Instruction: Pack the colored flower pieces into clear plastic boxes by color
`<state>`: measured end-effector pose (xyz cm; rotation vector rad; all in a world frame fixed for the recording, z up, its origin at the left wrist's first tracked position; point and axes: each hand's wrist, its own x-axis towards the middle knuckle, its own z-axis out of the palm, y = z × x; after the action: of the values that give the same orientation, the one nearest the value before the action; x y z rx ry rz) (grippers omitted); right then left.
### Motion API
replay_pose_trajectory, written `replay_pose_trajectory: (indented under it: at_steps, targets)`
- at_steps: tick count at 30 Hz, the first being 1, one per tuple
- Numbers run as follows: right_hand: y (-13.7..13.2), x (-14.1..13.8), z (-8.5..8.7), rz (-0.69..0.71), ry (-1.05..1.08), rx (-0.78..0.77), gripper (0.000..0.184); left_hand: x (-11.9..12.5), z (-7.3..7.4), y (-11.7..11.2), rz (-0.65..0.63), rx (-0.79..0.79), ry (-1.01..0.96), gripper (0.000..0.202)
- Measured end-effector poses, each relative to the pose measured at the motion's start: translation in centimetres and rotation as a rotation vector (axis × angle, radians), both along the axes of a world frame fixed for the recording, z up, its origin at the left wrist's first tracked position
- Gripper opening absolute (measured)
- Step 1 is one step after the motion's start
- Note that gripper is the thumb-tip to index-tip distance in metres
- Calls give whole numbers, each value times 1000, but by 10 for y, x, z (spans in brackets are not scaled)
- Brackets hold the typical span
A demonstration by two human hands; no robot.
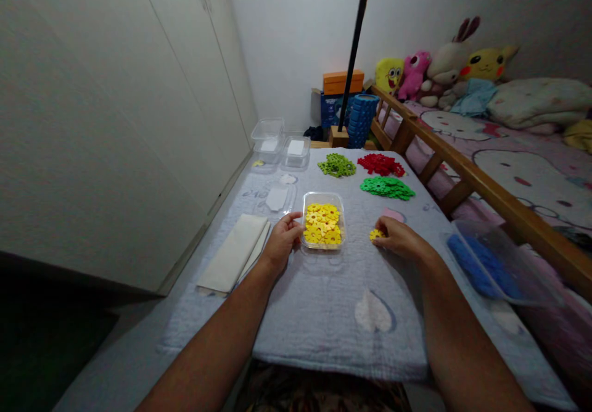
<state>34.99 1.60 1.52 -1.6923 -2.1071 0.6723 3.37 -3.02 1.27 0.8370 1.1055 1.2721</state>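
A clear plastic tray [303,222] full of yellow flower-shaped pieces [322,223] sits on the grey quilted cloth [324,295]. My left hand [283,241] grips the tray's left rim, fingers curled on it. My right hand [399,237] lies on the cloth to the tray's right, fingers closed around a few loose yellow pieces [375,234]. Further back lie three loose piles: light green pieces [337,164], red pieces [381,164] and darker green pieces [387,187].
Empty clear containers [268,135] and a lid [279,197] stand at the back left, folded cream cloth [234,251] at the left. A tub of blue pieces [485,267] sits right, beside a wooden bed rail [481,181]. A black pole [355,48] rises behind.
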Motion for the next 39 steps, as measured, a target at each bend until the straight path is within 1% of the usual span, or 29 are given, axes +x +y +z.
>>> replay_pose_trajectory:
  at_steps: [3,4,7,10,12,15,17,19,22,25,27,30,33,35,36,38,39]
  targets:
    - [1,-1,6,8,80,-39,8,1,-2,1,16,1,-13,50]
    - [1,-2,10,10,108,-23,7,1,-2,1,19,2,-13,50]
    - [1,-13,28,3,209,60,10,2,-1,0,20,-3,-7,49]
    - [0,-37,49,20,351,61,14,2,0,0,31,-6,-8,47]
    - [-1,-59,60,70,451,32,15,2,0,0,37,-4,-7,48]
    - [-1,-88,65,146,527,3,15,1,-2,1,34,1,-5,50]
    - [1,-99,62,155,492,15,14,0,-4,1,32,1,-6,50]
    - [3,-99,56,113,422,65,14,-1,-4,1,32,-5,-2,50]
    - [6,-87,43,8,345,155,15,0,-2,0,38,-11,6,50]
    - [9,-73,27,-66,315,211,17,2,2,-2,54,7,33,49]
    - [10,-69,13,-111,306,243,18,3,3,-3,75,41,97,47]
    - [9,-69,-7,-171,289,277,18,3,2,-5,123,119,263,42]
    - [9,-71,-19,-184,284,292,19,3,3,-8,185,192,446,40]
    - [9,-71,-22,-178,292,294,21,3,8,-12,225,238,567,38]
    - [9,-70,-22,-178,295,292,21,3,14,-15,238,261,625,37]
    - [9,-69,-22,-182,300,283,22,1,28,-22,218,309,721,35]
    - [9,-69,-22,-185,302,276,22,-1,37,-26,177,327,769,34]
